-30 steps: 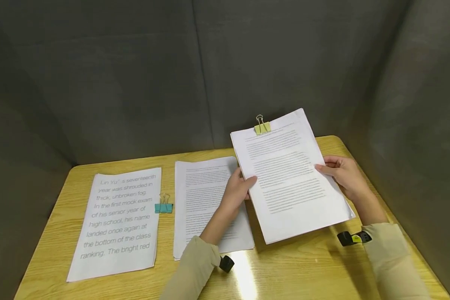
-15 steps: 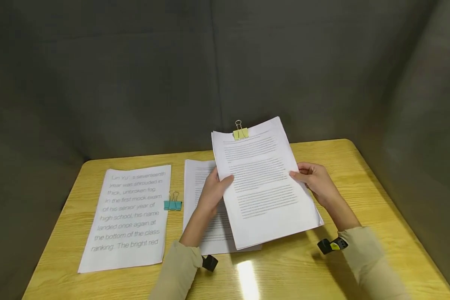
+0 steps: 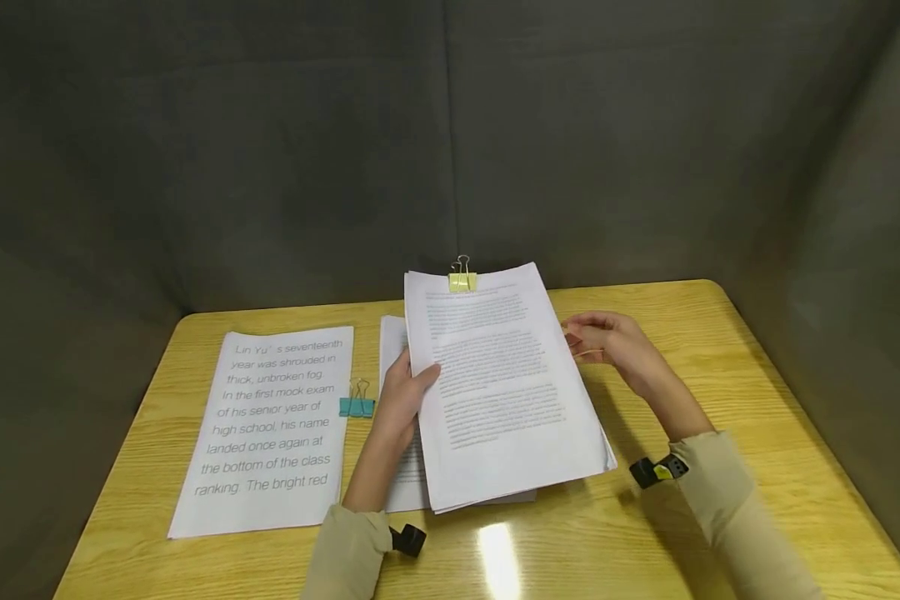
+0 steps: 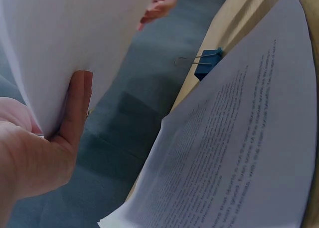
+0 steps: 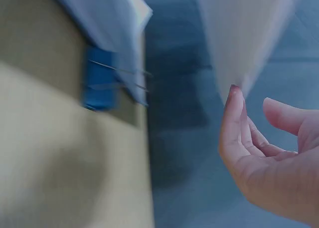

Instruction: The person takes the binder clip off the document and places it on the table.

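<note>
My left hand (image 3: 401, 400) grips the left edge of a raised stack of printed paper (image 3: 495, 392), thumb in front and fingers behind. A yellow binder clip (image 3: 462, 282) sits on the stack's top edge. My right hand (image 3: 615, 346) is at the stack's right edge; in the right wrist view its thumb is apart from the sheets and a fingertip touches their edge. Beneath the raised stack lies a second printed stack (image 3: 408, 487), partly covered. A blue binder clip (image 4: 208, 63) lies past the printed sheet in the left wrist view; the right wrist view shows a blue clip (image 5: 101, 78), blurred.
On the left of the wooden table (image 3: 667, 367) lies a stack in large print (image 3: 270, 433), with a teal binder clip (image 3: 357, 407) by its right edge. A dark curtain (image 3: 307, 167) hangs behind the table. Bare wood extends to the right of my right hand.
The raised stack has moved left over the second stack, carried by both hands. My right thumb has come off the front of the sheets. The head view has shifted slightly.
</note>
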The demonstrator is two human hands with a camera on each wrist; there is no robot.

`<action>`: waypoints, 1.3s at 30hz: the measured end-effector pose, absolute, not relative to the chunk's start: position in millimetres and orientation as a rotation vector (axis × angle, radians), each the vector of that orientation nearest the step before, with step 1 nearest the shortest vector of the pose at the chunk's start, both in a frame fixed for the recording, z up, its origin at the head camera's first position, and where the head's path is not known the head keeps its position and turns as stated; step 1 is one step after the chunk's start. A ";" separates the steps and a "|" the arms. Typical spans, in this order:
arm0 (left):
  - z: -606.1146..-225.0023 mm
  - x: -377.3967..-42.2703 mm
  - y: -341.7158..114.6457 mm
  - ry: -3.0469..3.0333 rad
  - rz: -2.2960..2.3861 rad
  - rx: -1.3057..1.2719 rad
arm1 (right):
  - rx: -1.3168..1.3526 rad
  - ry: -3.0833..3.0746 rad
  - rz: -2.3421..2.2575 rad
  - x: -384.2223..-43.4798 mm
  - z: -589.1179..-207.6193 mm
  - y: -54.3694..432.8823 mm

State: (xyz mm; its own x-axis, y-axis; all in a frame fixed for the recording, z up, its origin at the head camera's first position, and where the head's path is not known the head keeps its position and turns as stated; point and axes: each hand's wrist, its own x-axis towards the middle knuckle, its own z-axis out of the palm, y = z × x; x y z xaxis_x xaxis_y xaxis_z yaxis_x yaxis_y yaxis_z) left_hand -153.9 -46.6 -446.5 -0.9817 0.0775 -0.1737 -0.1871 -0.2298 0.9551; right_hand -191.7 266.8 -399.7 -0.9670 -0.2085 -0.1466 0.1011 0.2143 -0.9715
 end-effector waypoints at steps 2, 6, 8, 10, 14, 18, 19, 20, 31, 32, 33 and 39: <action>-448.0 -153.5 -47.6 1.814 2.348 -0.145 | -0.115 2.248 -1.862 -198.4 -387.2 273.8; -450.6 -152.8 -49.9 1.816 2.362 -0.159 | -0.143 2.227 -1.966 -210.2 -362.2 285.5; -451.3 -152.5 -50.9 1.822 2.364 -0.168 | -0.167 2.204 -2.009 -215.1 -350.8 287.6; -451.5 -152.0 -51.8 1.821 2.367 -0.172 | -0.190 2.183 -2.038 -219.3 -340.7 287.4; -451.7 -150.4 -52.5 1.821 2.364 -0.169 | -0.197 2.224 -2.006 -224.9 -323.2 282.5; -453.7 -148.6 -52.9 1.866 2.346 -0.166 | -0.193 2.304 -1.923 -227.0 -310.4 276.8; -454.2 -148.1 -53.1 1.886 2.336 -0.169 | -0.196 2.314 -1.905 -227.2 -307.9 275.7; -454.7 -147.5 -53.3 1.905 2.328 -0.169 | -0.198 2.318 -1.890 -227.8 -305.6 274.6; -457.3 -142.3 -50.2 1.979 2.274 -0.083 | -0.221 2.410 -1.637 -243.5 -292.7 255.3; -457.3 -141.9 -49.8 1.985 2.267 -0.071 | -0.218 2.410 -1.630 -245.7 -292.4 253.0; -457.3 -141.5 -49.3 1.985 2.261 -0.069 | -0.215 2.407 -1.624 -248.2 -292.4 250.6; -457.7 -139.3 -46.7 1.982 2.267 -0.070 | -0.224 2.398 -1.563 -260.7 -294.7 234.0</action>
State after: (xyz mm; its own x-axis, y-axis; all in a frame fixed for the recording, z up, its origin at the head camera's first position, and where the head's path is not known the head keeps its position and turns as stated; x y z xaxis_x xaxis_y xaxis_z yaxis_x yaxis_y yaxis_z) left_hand -139.3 -46.7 -457.7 -0.9906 0.0667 -0.1197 -0.1275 -0.1294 0.9834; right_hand -260.7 234.0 -294.7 -0.9516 -0.2735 -0.1404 0.0179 0.4063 -0.9136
